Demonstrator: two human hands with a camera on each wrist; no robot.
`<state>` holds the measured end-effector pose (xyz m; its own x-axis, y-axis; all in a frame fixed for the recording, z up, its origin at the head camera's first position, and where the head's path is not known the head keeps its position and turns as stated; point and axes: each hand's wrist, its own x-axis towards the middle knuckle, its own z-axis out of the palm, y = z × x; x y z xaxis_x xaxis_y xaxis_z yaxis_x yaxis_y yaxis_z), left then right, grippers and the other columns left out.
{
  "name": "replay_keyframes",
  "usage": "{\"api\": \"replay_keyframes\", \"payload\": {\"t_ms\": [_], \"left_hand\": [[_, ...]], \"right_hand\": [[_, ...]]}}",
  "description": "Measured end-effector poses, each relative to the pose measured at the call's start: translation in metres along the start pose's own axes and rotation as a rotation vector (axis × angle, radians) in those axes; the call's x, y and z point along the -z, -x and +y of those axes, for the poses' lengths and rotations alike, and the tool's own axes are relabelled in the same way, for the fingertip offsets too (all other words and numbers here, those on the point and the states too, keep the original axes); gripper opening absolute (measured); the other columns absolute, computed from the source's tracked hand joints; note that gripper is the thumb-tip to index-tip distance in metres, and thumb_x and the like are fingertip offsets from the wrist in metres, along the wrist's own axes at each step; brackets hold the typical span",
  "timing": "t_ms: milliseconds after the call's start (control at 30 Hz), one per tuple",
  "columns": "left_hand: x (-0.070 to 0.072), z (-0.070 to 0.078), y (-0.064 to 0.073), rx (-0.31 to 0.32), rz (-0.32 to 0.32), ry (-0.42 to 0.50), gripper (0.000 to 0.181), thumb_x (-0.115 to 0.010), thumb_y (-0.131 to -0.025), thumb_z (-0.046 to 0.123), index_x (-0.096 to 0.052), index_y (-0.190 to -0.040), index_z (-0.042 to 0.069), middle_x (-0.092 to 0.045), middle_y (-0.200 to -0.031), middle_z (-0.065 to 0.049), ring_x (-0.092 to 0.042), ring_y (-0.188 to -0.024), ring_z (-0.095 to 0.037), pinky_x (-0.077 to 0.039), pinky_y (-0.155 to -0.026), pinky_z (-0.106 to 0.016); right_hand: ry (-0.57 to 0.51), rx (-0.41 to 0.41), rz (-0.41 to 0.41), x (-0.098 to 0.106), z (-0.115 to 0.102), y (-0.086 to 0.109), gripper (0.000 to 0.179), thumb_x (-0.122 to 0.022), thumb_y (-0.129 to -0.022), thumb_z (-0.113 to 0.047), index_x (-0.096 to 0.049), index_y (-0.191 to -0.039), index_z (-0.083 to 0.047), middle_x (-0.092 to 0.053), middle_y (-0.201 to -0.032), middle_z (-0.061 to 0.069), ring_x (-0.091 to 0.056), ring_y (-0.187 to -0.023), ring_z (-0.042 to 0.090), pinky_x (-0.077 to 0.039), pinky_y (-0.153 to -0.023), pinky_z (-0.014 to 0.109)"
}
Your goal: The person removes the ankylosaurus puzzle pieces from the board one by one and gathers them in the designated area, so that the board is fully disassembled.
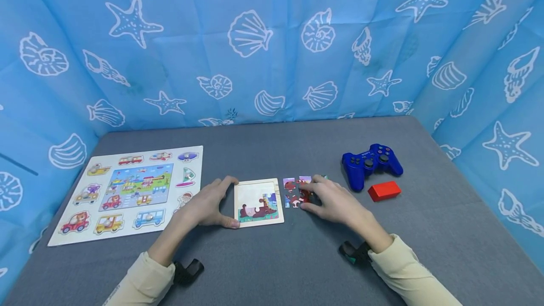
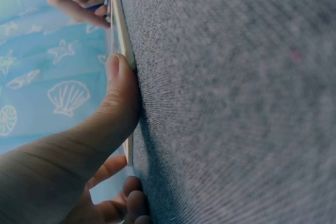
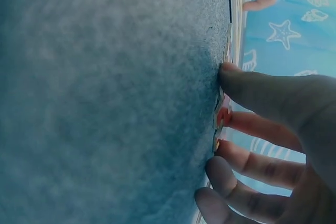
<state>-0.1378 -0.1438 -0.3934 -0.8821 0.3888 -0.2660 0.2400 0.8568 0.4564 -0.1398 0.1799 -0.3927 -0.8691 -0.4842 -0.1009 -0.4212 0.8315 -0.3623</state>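
Observation:
At the table's middle lies a square wooden puzzle tray (image 1: 258, 225) with a pale rim, its lower part and right side filled with printed jigsaw pieces. My left hand (image 1: 210, 204) holds its left side, thumb at the near corner and index finger at the far one. Just right of the tray, loose jigsaw pieces (image 1: 290, 186) lie in a cluster. My right hand (image 1: 333, 199) is over them, and its thumb and fingertips touch pieces on the table. The hand hides part of the cluster. In the right wrist view, a reddish piece (image 3: 223, 115) shows under the index fingertip.
A large white vehicle puzzle board (image 1: 106, 240) lies at the left. To the right are a blue game controller (image 1: 369, 164) and a red block (image 1: 384, 191). A blue curtain (image 1: 255, 74) with white sea shapes stands behind the grey table (image 1: 272, 268).

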Motion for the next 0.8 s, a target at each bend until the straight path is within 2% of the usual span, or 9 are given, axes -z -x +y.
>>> {"api": "replay_keyframes", "payload": {"t_ms": [333, 533, 800], "left_hand": [[-0.0016, -0.0001, -0.0014, 0.014, 0.007, -0.006, 0.102, -0.095, -0.068, 0.045, -0.042, -0.149, 0.017, -0.06, -0.123, -0.017, -0.063, -0.114, -0.034, -0.051, -0.097, -0.054], [-0.0014, 0.0002, -0.0011, 0.026, -0.003, 0.001, 0.102, -0.095, -0.068, 0.046, -0.041, -0.15, 0.017, -0.06, -0.124, -0.017, -0.063, -0.115, -0.034, -0.05, -0.098, -0.054], [-0.0014, -0.0011, -0.0008, 0.018, 0.0, 0.005, 0.102, -0.095, -0.068, 0.045, -0.041, -0.15, 0.017, -0.059, -0.125, -0.017, -0.063, -0.116, -0.034, -0.051, -0.098, -0.054]], "right_hand": [[0.044, -0.021, 0.07, -0.0013, -0.0053, -0.0035, 0.044, -0.079, -0.09, -0.027, -0.07, -0.128, -0.008, -0.065, -0.106, 0.011, -0.048, -0.071, 0.013, -0.038, -0.06, 0.025], [0.025, -0.014, 0.024, 0.0015, -0.0022, 0.0003, 0.047, -0.08, -0.089, -0.027, -0.07, -0.131, -0.011, -0.061, -0.102, 0.008, -0.046, -0.073, 0.013, -0.035, -0.059, 0.024], [-0.003, 0.036, -0.033, 0.0066, 0.0027, 0.0042, 0.044, -0.078, -0.09, -0.021, -0.069, -0.132, -0.013, -0.057, -0.1, 0.004, -0.045, -0.075, 0.011, -0.033, -0.06, 0.023]]}}
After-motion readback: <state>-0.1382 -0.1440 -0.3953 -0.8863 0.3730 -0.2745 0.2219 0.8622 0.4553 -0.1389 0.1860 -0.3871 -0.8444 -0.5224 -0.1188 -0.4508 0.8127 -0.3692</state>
